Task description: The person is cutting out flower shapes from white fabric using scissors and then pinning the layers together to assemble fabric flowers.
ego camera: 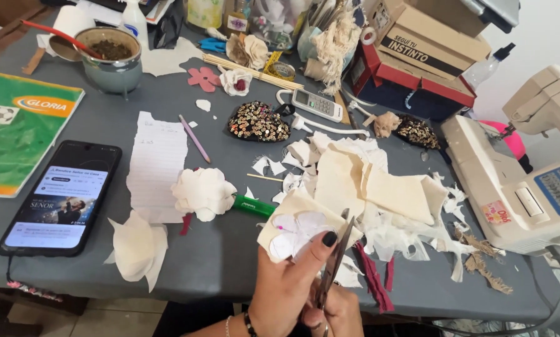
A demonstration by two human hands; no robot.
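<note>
Left grip (286, 281) pinches cream fabric (299, 224), scissors (335, 262) just right.

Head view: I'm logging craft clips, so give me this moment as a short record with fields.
left hand: holds cream fabric piece with a flower outline drawn on it
right hand: holds scissors, blades at the fabric
surface: grey table
near hands: fabric flower, green marker, cream scraps
left side: phone, notebook, lined paper
right side: sewing machine
</note>
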